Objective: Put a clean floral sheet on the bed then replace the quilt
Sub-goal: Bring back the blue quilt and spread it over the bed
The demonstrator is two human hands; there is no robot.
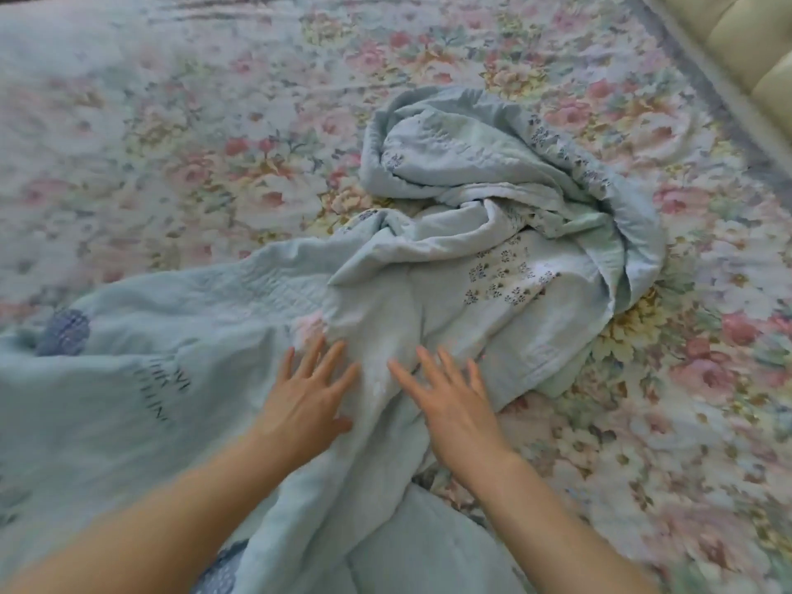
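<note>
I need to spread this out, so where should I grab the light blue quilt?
Probably take the quilt by the flat corner flap just past the right hand, coming from the right. That edge lies loose on the floral sheet, while the far part is bunched up.

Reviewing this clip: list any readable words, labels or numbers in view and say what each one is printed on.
Dark lettering on the light blue quilt, left of the left hand: several stacked lines, too blurred and skewed to read.
Floral sheet: no text visible.
Nothing else carries writing.
</note>
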